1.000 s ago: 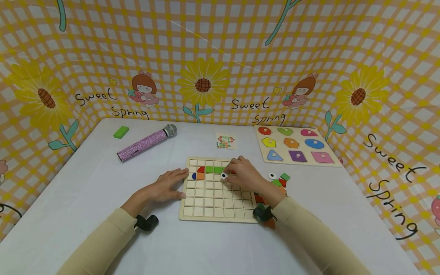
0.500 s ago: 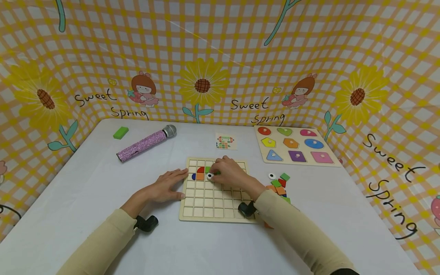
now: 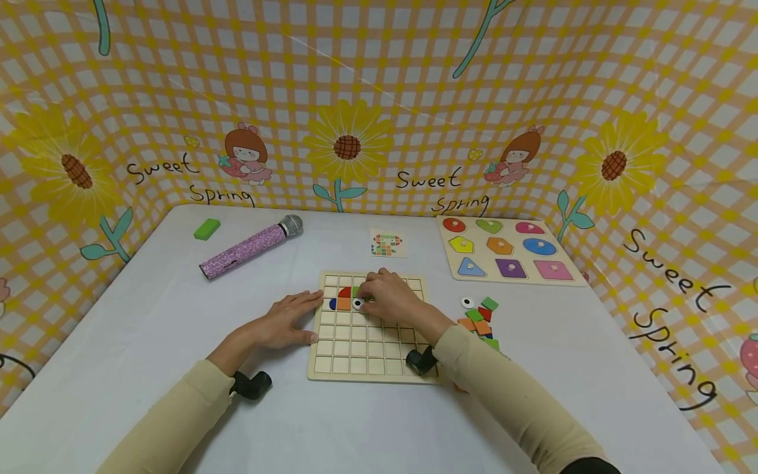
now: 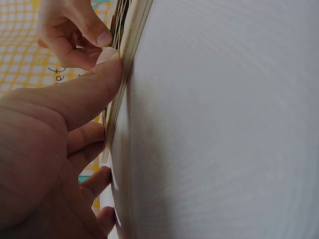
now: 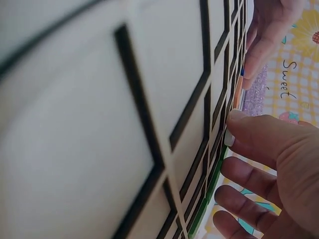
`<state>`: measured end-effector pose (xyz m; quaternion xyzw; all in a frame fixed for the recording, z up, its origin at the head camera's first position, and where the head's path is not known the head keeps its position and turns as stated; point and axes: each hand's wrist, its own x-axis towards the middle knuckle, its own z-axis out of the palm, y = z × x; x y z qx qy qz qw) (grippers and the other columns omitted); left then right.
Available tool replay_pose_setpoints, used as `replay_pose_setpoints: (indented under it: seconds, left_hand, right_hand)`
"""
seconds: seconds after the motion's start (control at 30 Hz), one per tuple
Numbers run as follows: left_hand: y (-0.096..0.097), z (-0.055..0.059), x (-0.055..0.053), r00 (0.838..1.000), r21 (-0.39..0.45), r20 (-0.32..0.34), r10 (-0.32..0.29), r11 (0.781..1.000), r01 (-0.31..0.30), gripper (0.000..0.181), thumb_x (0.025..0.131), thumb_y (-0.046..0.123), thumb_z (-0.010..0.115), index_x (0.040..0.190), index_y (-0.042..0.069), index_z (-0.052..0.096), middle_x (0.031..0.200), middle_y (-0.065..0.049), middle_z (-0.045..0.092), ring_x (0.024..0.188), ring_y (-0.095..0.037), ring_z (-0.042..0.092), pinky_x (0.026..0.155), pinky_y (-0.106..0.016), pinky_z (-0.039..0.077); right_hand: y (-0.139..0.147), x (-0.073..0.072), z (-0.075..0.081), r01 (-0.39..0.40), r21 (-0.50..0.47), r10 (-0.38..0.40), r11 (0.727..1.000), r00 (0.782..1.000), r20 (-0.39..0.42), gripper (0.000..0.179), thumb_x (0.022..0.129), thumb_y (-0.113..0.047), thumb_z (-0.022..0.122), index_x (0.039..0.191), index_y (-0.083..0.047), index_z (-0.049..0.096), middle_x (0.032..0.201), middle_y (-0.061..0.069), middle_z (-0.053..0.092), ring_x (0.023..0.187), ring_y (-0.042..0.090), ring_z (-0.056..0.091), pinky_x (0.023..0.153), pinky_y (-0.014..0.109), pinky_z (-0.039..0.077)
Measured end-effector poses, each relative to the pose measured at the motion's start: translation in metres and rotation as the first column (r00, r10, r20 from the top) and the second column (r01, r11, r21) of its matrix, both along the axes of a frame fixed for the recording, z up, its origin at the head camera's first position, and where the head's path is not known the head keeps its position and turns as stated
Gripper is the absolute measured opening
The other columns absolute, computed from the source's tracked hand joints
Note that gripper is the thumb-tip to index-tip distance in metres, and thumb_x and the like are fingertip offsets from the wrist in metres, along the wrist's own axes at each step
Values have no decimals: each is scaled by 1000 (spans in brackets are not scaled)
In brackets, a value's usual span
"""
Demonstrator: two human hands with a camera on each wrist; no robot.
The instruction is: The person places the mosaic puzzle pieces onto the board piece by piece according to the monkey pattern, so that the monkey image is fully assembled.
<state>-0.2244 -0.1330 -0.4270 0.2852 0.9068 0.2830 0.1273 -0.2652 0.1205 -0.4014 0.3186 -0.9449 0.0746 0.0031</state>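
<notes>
The wooden grid board [image 3: 358, 347] lies in the middle of the table. My left hand [image 3: 285, 322] rests along its left edge, fingers extended and thumb touching the side. With thumb and fingertips, my right hand [image 3: 392, 301] pinches a white round eye tile [image 3: 358, 304] over a cell in the second row from the top left. To the left of that tile sit an orange square [image 3: 344, 303] and a blue rounded piece [image 3: 333, 303]. A red rounded piece [image 3: 345, 292] and a green tile [image 3: 355, 291] show above; my right hand hides the rest of that row.
Several loose tiles [image 3: 482, 326] and another eye tile [image 3: 467, 303] lie right of the board. A pattern card [image 3: 387, 243] is behind it. Farther back are a shape puzzle [image 3: 506, 268], a glittery microphone [image 3: 245, 251] and a green block [image 3: 207, 229].
My right hand has carried the eye tile leftward across the board to the cell beside the orange square, slowing in the last half second. My left hand stays at the edge.
</notes>
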Motion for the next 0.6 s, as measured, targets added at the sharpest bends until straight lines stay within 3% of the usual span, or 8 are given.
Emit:
replay_pose_setpoints:
  seconds: [0.6]
  left_hand:
    - [0,1,0,1000,0,1,-11,1000,11,75,87,30,66,148,5,28,158,-13,19,145,-41,13,111,-66,13]
  right_hand:
    - [8,5,4,22,-23,-22,999,1000,16,25,82,-29,73,105,-18,73,101,0,67,87,18,51,72,31,42]
